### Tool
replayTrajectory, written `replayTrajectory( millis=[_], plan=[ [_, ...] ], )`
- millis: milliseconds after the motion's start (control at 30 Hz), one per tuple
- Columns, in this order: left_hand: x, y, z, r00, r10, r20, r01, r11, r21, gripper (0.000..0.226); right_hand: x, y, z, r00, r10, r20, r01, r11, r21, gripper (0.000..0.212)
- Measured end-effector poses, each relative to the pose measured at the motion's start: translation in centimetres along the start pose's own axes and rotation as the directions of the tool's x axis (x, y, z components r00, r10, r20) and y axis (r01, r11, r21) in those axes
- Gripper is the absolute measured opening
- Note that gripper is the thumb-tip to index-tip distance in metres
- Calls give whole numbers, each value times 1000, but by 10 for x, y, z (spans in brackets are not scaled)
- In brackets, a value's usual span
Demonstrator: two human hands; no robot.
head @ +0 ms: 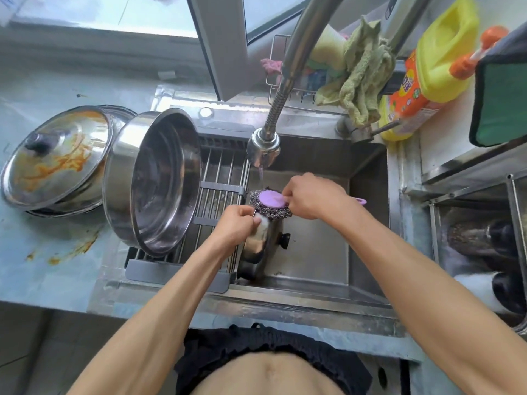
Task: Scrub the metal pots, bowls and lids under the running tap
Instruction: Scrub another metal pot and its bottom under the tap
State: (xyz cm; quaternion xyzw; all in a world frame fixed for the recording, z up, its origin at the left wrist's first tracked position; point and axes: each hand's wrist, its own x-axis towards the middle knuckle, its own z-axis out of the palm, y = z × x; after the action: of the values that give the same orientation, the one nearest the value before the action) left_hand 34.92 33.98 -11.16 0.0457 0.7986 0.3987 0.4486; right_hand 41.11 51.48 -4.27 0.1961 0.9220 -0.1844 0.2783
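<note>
Setting: steel sink (368, 178) sunk into a pale blue desk (42, 269) below a window, seen from above.
Tap: curved steel tap (263, 145) with a ribbed neck; a thin stream of water falls from its head toward the scrubber.
Left hand: left hand (236, 226) reaches in from the lower left, forearm straight, fingers curled; its grip holds the upper rim of a lid, with white foam at the fingertips.
Right hand: right hand (312, 195) comes in from the lower right, wrist bent down, fingers folded; its grip is closed around the purple handle of the scrubber.
Lid: shiny steel lid (261, 246) stands on edge in the sink basin, its black knob pointing right, its lower rim on the sink floor beside the rack.
Scrubber: scrubber (271, 205), a coarse grey wire-wool pad with a smooth round purple plastic back, sits on the lid's top edge; the handle tip pokes out past the right wrist.
Rack: rack (219, 189) of thin steel bars with grey plastic ends spans the sink's left part.
Pot: big round steel pot (159, 181) tilted on its side on the rack, open mouth facing right, inside ringed and glossy.
Dirty pot: second pot with lid (57, 155) on the desk at left, smeared with orange sauce; orange stains on the desk near it.
Corner: crumpled green cloth (362, 72) hangs near the tap base; yellow bottle (427, 72) with an orange label stands beside it.
</note>
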Motion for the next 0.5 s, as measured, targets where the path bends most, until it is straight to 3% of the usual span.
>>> replayTrajectory(
  millis=[100,200,300,400,500],
  plan=[
    [-12,-22,-3,996,-27,88,35,995,-88,29,4,12,-6,999,45,9,-46,998,42,27],
    [-15,-32,-8,991,-86,106,86,996,1,31,9,11,-4,998,58,26,-60,995,80,36],
    [-6,-12,-12,997,-64,38,61,995,77,17,9,0,1,999,29,37,-31,998,46,23],
    [5,9,-14,991,74,-110,-41,959,280,44,9,-8,1,998,-17,59,18,1000,-24,15],
    [8,13,-15,991,72,-110,-24,921,389,24,22,-1,-7,998,20,52,-18,999,-47,28]
  ],
)
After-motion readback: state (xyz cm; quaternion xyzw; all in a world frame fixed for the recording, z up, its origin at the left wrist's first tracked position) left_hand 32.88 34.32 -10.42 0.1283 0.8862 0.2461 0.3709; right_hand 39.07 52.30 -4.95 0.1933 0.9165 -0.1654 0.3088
